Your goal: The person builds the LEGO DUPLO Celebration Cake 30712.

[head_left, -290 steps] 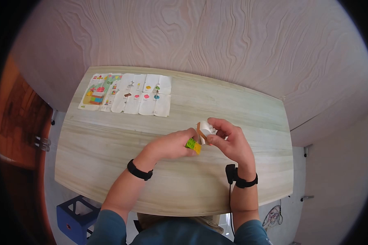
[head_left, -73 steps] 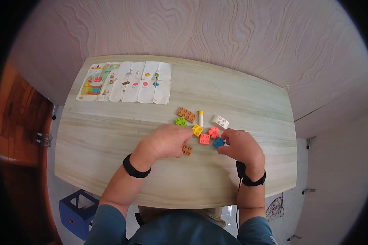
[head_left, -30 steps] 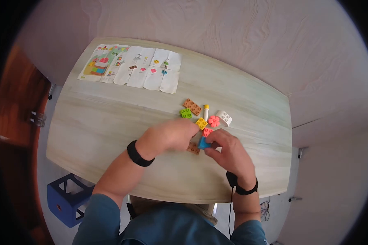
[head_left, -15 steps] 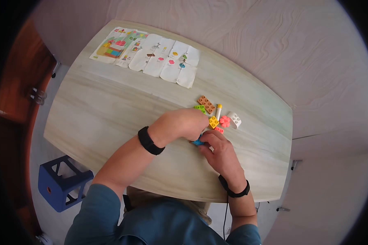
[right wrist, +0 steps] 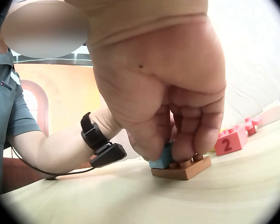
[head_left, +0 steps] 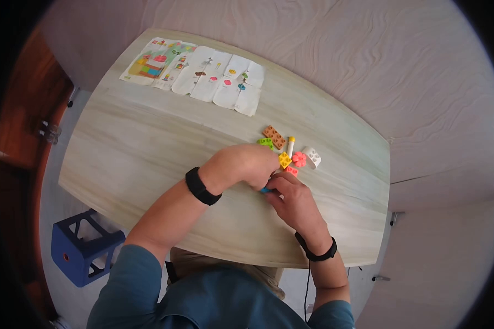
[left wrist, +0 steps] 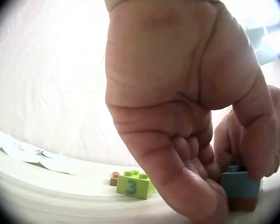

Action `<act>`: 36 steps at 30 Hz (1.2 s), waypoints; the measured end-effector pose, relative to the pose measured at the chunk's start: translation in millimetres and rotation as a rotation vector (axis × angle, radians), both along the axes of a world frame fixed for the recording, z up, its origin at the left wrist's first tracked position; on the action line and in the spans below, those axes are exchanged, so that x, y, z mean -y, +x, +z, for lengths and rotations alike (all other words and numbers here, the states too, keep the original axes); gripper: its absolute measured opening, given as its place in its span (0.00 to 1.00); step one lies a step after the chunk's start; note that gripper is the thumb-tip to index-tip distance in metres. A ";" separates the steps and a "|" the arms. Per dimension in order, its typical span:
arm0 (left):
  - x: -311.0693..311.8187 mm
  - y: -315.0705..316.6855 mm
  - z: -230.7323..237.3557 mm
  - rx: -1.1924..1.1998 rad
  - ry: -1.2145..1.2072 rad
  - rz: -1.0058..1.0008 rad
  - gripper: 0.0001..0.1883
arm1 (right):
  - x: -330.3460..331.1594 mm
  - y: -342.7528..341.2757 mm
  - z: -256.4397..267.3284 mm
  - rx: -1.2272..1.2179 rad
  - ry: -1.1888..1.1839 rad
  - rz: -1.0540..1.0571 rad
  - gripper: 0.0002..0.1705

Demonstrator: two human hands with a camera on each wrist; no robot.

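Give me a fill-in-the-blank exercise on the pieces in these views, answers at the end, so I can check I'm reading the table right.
1. The blue brick, pinched by the right hand, sits on a lower brick coloured ____.
2. The green brick is marked with the number ____.
3. The pink brick is marked with the number ____.
4. Between the yellow brick and the white piece lies a coral piece shaped like a ____.

Missing words: brown; 3; 2; flower.

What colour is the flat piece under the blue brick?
The flat piece is orange-brown, clearest in the right wrist view.
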State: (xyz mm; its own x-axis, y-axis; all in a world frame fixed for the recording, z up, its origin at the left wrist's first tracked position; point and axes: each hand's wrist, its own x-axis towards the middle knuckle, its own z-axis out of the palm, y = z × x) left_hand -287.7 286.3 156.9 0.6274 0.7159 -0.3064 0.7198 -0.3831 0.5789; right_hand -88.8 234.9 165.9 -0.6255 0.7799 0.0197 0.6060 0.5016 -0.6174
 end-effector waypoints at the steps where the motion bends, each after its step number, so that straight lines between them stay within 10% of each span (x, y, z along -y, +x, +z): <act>1: -0.6 1.7 -1.1 -0.019 0.009 -0.026 0.09 | 1.7 -1.6 0.0 -0.003 0.033 0.002 0.11; 9: -2.1 2.0 8.0 -0.052 -0.043 -0.069 0.15 | 3.6 8.7 8.0 0.044 0.186 0.078 0.11; 17: -7.2 5.5 -1.0 -0.111 -0.074 -0.062 0.18 | -12.0 52.8 15.3 0.030 0.103 -0.280 0.12; 36: -1.8 5.6 -8.6 -0.018 -0.010 -0.039 0.18 | 0.6 11.7 -17.0 -0.215 -0.036 -0.094 0.14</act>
